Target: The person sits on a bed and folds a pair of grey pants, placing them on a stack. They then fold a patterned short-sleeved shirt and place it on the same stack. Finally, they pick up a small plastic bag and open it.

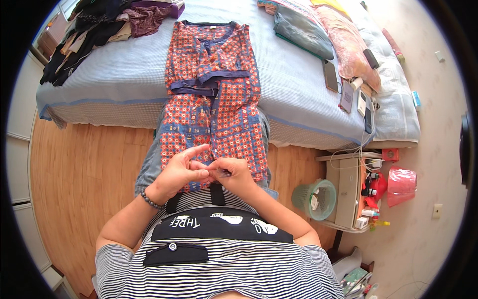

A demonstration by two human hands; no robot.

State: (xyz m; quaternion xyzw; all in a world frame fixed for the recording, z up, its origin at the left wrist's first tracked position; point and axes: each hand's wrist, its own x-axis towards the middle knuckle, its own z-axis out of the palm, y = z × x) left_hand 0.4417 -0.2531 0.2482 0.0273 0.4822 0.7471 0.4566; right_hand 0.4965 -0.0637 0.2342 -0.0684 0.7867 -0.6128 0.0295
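A sleeveless dress in red-orange print with navy trim lies from the bed down over my lap. Its navy belt crosses the waist. Above its lower part my two hands meet at the fingertips. My left hand is partly curled, forefinger stretched out, with thumb and other fingers touching the right fingertips; what they hold is too small to make out. My right hand is closed in a pinch, and a small dark purplish bit shows in its fingers. A beaded bracelet circles my left wrist.
The bed has a light blue cover, with piled dark clothes at left. Folded clothes, a pink pillow and phones lie at right. A green basket stands beside a small cabinet.
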